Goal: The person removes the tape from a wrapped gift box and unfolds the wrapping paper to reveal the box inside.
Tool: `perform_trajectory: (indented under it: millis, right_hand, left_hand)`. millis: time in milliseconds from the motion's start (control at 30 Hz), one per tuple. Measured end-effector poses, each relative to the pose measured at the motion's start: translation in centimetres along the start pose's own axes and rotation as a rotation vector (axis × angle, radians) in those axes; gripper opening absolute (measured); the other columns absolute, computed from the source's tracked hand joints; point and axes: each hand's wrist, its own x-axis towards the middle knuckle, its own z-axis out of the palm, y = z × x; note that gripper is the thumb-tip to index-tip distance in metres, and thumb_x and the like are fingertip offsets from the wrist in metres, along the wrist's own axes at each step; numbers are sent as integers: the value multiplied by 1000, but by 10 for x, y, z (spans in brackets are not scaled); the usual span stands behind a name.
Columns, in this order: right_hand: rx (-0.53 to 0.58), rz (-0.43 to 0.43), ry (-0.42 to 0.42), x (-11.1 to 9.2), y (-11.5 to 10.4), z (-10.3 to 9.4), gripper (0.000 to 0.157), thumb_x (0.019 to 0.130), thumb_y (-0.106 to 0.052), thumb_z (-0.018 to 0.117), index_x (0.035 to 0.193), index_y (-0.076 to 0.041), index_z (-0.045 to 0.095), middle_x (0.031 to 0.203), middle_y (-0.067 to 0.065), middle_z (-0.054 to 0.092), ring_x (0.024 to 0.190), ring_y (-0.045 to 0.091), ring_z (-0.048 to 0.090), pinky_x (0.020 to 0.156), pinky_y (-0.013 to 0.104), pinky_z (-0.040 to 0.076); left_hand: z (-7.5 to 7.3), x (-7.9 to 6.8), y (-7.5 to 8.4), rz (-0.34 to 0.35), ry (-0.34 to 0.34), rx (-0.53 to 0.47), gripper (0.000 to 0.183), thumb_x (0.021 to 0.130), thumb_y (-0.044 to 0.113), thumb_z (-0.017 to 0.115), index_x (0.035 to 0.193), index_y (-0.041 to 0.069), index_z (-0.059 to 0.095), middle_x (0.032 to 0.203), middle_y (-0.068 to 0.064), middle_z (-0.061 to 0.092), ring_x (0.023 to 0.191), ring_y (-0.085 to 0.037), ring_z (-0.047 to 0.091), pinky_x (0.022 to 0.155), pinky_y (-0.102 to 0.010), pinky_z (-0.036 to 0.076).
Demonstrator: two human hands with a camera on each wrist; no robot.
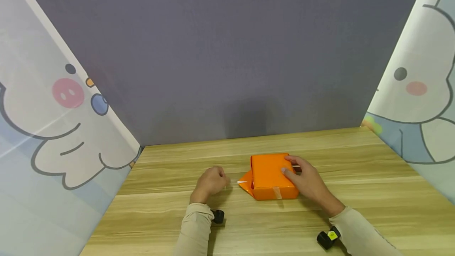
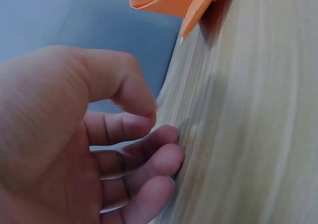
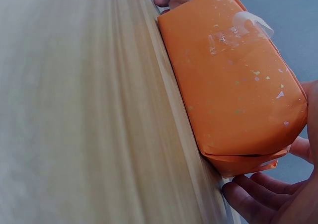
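A box wrapped in glossy orange paper (image 1: 271,173) lies on the wooden table, its left end carrying a loose pointed paper flap (image 1: 246,183). Clear tape (image 3: 223,39) sticks to its near side, one end curling off the paper. My right hand (image 1: 308,179) holds the box at its right end, thumb on the top and fingers around the far right corner. Just left of the flap, my left hand (image 1: 212,181) pinches a small translucent strip, apparently tape (image 2: 160,98), between thumb and index finger. The other left fingers are loosely curled near the tabletop.
The wood-grain table (image 1: 167,208) ends at a dark grey panel (image 1: 213,58) behind the box. Cartoon-printed sheets (image 1: 53,102) stand on both sides. Each wrist bears a small black camera (image 1: 218,216).
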Motion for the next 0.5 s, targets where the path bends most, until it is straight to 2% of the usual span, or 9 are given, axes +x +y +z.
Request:
perform_trajectory:
  millis: [100, 233, 333, 500]
  right_hand:
    - [-3, 1, 1, 0, 0, 0, 50, 98, -35, 66, 139, -8, 57, 131, 19, 60, 109, 37, 63, 91, 53, 52]
    - [-6, -11, 4, -1, 0, 0, 48, 99, -33, 65, 138, -7, 58, 132, 20, 59, 110, 38, 63, 91, 53, 52]
    - [-7, -26, 6, -1, -1, 0, 47, 99, -31, 66, 137, -6, 59, 134, 22, 57, 109, 38, 63, 90, 53, 53]
    - [-15, -60, 17, -2, -1, 1, 42, 99, -29, 65, 135, -7, 62, 134, 22, 55, 108, 37, 64, 88, 52, 54]
  left_hand:
    - [1, 2, -1, -12, 24, -8, 27, 93, 25, 63, 70, 15, 53, 61, 4, 48, 51, -14, 41, 49, -29, 33]
    - [3, 3, -1, -41, 105, -37, 19, 96, 22, 58, 79, 16, 58, 66, 4, 54, 55, -14, 45, 52, -30, 36]
    - [5, 5, 2, -13, 168, -80, 11, 96, 20, 57, 87, 16, 62, 71, 4, 57, 57, -14, 48, 54, -31, 39]
    - [10, 8, 16, 83, 224, -127, 9, 96, 18, 58, 91, 18, 66, 75, 6, 61, 59, -13, 50, 56, -32, 43]
